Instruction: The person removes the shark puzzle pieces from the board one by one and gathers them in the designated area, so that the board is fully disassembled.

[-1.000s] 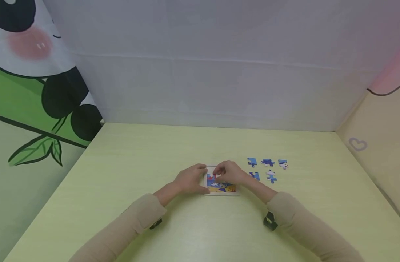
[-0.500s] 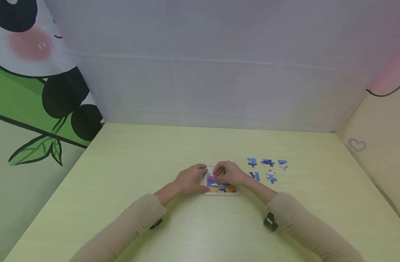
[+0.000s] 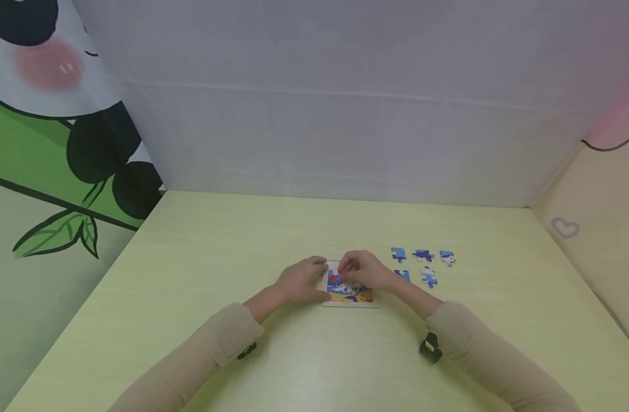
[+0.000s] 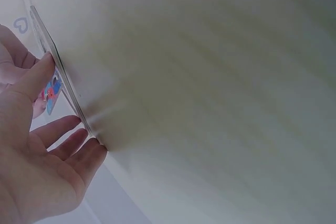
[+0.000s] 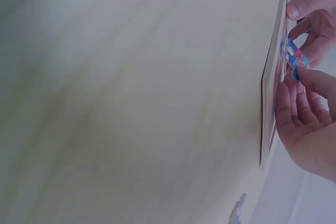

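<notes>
A small jigsaw puzzle board [image 3: 351, 305] with a pale rim and a partly filled blue and orange picture lies on the table. My left hand [image 3: 301, 281] rests along its left edge, thumb near the front corner and loosely bent fingers farther back. Over the board's upper part, my right hand [image 3: 368, 270] pinches a puzzle piece between thumb and fingers. That puzzle piece [image 5: 298, 53] shows blue and red in the right wrist view, tilted up from the board. In the head view the right fingers hide much of it and part of the picture.
Several loose puzzle pieces [image 3: 423, 255] lie in two rows right of the board, one partly behind the right wrist. The pale yellow table [image 3: 232, 240] ends at a grey-white back wall [image 3: 345, 143], with printed panels at both sides.
The head view has shifted slightly. Both hands keep nearly the same places at the board, the right still pinching the puzzle piece with small finger movement.
</notes>
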The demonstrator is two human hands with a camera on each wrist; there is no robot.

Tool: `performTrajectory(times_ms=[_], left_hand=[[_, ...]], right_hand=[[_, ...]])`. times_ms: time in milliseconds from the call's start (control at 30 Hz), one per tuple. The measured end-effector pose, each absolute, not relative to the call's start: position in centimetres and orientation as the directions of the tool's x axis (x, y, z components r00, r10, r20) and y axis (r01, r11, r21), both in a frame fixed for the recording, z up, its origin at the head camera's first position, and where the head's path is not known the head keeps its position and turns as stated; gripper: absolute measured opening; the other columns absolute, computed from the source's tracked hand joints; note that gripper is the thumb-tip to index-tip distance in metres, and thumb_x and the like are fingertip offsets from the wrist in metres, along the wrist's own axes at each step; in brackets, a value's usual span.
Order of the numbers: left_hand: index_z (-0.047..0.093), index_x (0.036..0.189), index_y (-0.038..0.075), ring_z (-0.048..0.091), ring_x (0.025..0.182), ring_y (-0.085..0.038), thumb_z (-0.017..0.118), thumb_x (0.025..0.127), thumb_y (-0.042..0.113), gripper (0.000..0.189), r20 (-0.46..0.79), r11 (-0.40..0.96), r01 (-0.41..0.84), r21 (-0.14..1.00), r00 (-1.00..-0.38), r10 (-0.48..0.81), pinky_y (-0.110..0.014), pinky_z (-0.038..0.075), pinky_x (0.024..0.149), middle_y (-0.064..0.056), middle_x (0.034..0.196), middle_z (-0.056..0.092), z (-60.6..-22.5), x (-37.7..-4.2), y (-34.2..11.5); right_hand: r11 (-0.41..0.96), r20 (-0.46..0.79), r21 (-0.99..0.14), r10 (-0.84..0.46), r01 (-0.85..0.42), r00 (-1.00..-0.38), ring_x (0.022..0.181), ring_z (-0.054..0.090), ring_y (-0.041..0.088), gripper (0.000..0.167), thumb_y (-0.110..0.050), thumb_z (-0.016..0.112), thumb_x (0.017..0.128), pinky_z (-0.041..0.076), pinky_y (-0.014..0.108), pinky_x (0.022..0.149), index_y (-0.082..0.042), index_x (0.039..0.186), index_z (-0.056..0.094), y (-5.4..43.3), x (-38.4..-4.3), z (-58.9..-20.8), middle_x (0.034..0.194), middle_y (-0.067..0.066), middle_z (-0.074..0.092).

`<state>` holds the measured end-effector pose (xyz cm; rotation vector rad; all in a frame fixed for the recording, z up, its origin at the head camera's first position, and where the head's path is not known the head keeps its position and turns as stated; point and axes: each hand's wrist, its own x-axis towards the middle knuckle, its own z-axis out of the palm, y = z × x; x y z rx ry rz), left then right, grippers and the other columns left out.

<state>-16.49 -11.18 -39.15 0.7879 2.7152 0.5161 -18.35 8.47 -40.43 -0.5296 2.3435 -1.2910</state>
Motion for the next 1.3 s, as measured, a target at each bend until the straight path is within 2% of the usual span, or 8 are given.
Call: performTrajectory(times_ms=[300, 500, 733, 900, 1067, 1300], left_hand=[[0.054, 0.123, -0.001, 0.044, 0.122, -0.027, 0.074, 0.073, 0.035, 0.065, -0.145, 0.785, 0.470, 0.404, -0.814, 0.562, -0.039, 0.041, 0.098, -0.013, 0.134, 0.045, -39.4, -16.5, -11.1], [0.053, 0.124, 0.000, 0.043, 0.123, -0.027, 0.074, 0.073, 0.037, 0.066, -0.147, 0.790, 0.470, 0.394, -0.817, 0.558, -0.038, 0.039, 0.099, -0.012, 0.135, 0.045, -39.6, -16.5, -11.1], [0.052, 0.125, 0.001, 0.042, 0.124, -0.027, 0.073, 0.074, 0.037, 0.066, -0.161, 0.793, 0.469, 0.389, -0.813, 0.560, -0.039, 0.037, 0.101, -0.012, 0.136, 0.043, -39.5, -16.3, -10.8], [0.052, 0.125, 0.001, 0.041, 0.124, -0.027, 0.072, 0.074, 0.038, 0.066, -0.159, 0.794, 0.469, 0.386, -0.814, 0.558, -0.039, 0.037, 0.101, -0.012, 0.136, 0.043, -39.5, -16.3, -10.7], [0.053, 0.125, 0.001, 0.042, 0.124, -0.027, 0.073, 0.074, 0.038, 0.066, -0.159, 0.795, 0.471, 0.382, -0.814, 0.558, -0.039, 0.038, 0.101, -0.011, 0.136, 0.044, -39.5, -16.2, -10.8], [0.052, 0.125, 0.000, 0.042, 0.124, -0.028, 0.073, 0.074, 0.036, 0.065, -0.164, 0.791, 0.466, 0.396, -0.812, 0.561, -0.040, 0.037, 0.101, -0.012, 0.135, 0.044, -39.3, -16.2, -10.9]], right_hand=[[0.536, -0.194, -0.834, -0.502, -0.128, -0.843, 0.078, 0.057, 0.015, 0.010, -0.005, 0.064, 0.081, 0.050, 0.025, 0.069, -0.008, 0.091, 0.062, 9.4, -18.6, -39.5, 0.084, 0.002, 0.062], [0.530, -0.172, -0.834, -0.517, -0.156, -0.839, 0.079, 0.058, 0.015, 0.010, -0.005, 0.063, 0.082, 0.049, 0.028, 0.072, -0.006, 0.092, 0.062, 11.7, -19.0, -38.6, 0.085, 0.002, 0.062], [0.524, -0.172, -0.842, -0.486, -0.128, -0.857, 0.077, 0.058, 0.020, 0.011, -0.005, 0.062, 0.083, 0.050, 0.027, 0.067, -0.001, 0.093, 0.060, 16.3, -18.6, -37.7, 0.086, 0.007, 0.061], [0.544, -0.207, -0.836, -0.428, -0.068, -0.880, 0.079, 0.057, 0.022, 0.015, -0.007, 0.062, 0.084, 0.051, 0.030, 0.069, 0.002, 0.096, 0.059, 20.0, -18.2, -37.2, 0.086, 0.010, 0.060], [0.570, -0.235, -0.821, -0.383, -0.029, -0.893, 0.081, 0.058, 0.020, 0.019, -0.008, 0.060, 0.086, 0.053, 0.027, 0.072, 0.005, 0.099, 0.057, 23.7, -17.7, -36.9, 0.087, 0.011, 0.060], [0.600, -0.274, -0.800, -0.340, 0.016, -0.900, 0.081, 0.061, 0.018, 0.023, -0.009, 0.058, 0.087, 0.054, 0.030, 0.072, 0.008, 0.102, 0.055, 28.3, -17.2, -37.5, 0.090, 0.011, 0.062]])
